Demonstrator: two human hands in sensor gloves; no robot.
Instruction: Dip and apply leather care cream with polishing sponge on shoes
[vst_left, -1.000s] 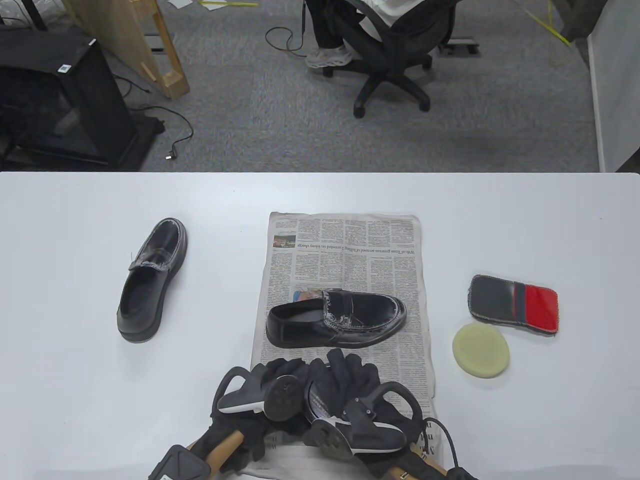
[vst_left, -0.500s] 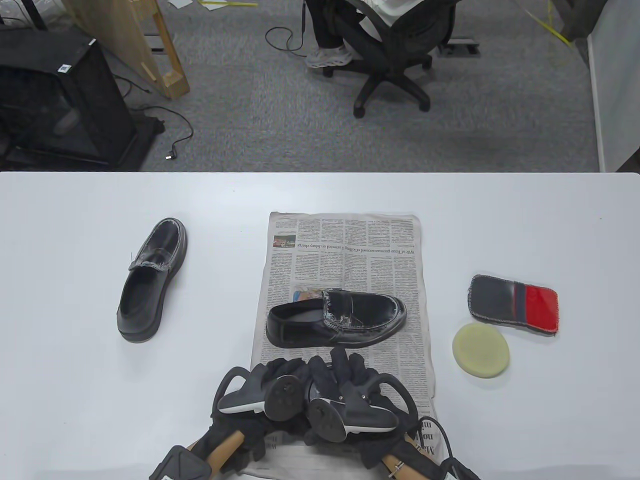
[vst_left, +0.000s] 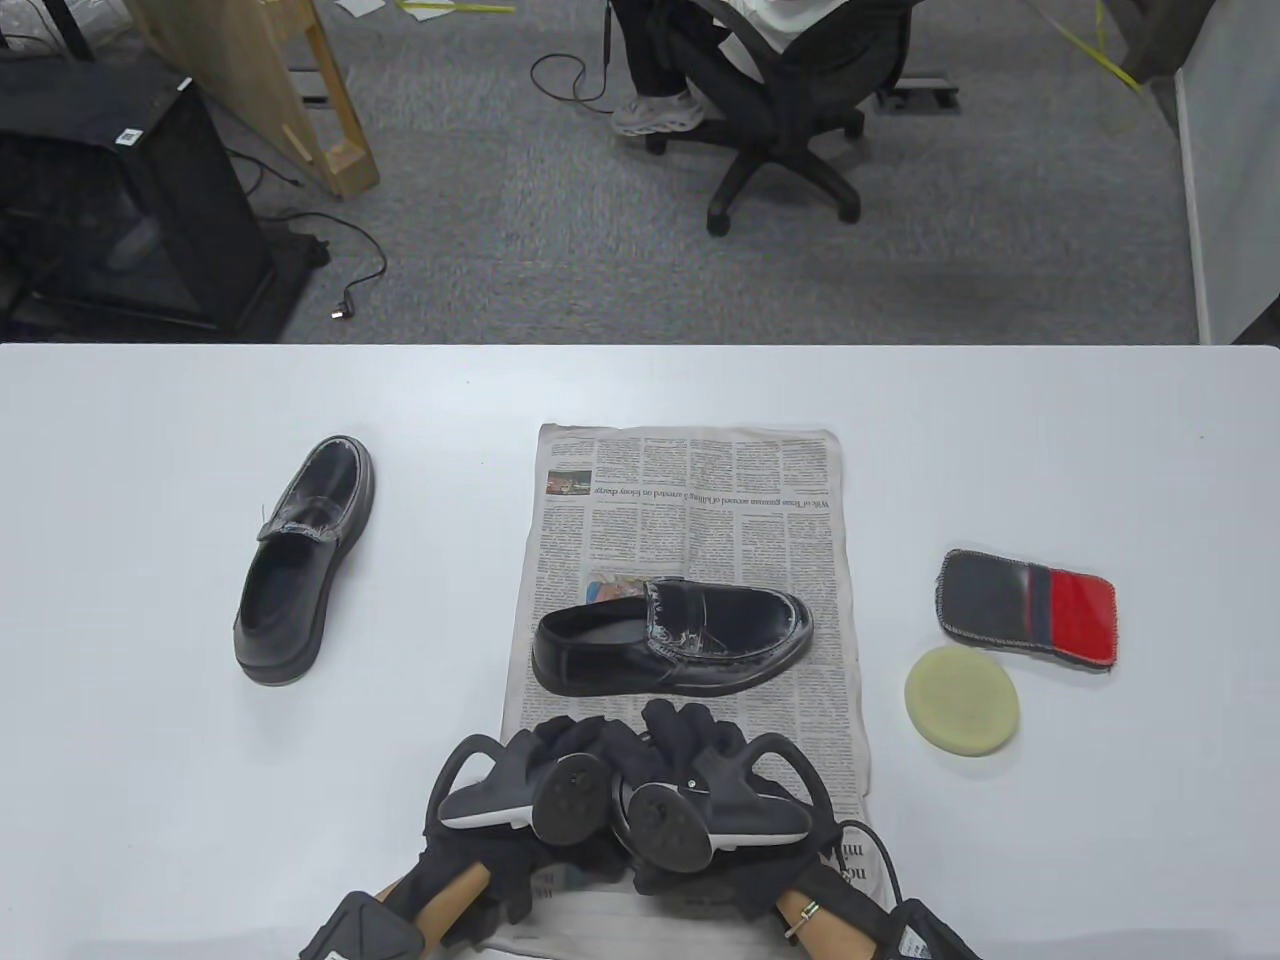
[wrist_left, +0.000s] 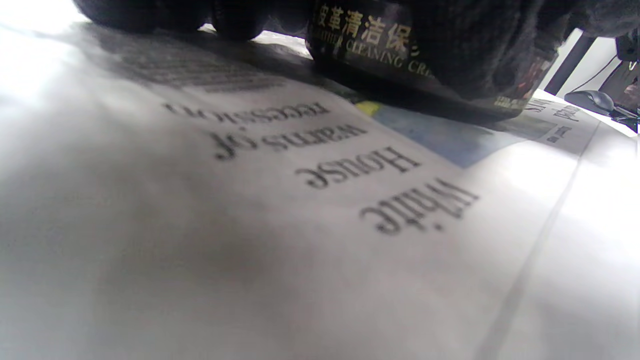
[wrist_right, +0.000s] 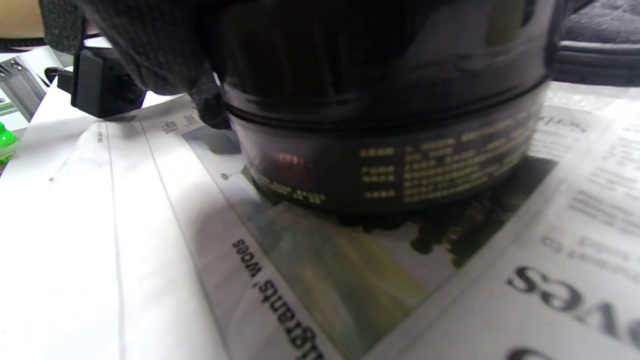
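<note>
We hold the cream jar (wrist_right: 385, 125) on the newspaper (vst_left: 690, 500) with left hand (vst_left: 540, 775) and right hand (vst_left: 700, 790) both wrapped around it, probably opening its lid, and next we need to fetch the sponge (vst_left: 962, 700)

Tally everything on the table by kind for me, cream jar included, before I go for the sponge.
Black leather loafers: 2, one on the bare table, one on the newspaper
Round pale-yellow polishing sponge: 1
Grey-and-red cloth pad: 1
Newspaper sheet: 1
Dark jar of leather cleaning cream: 1, gripped between both gloved hands
Total: 6
</note>
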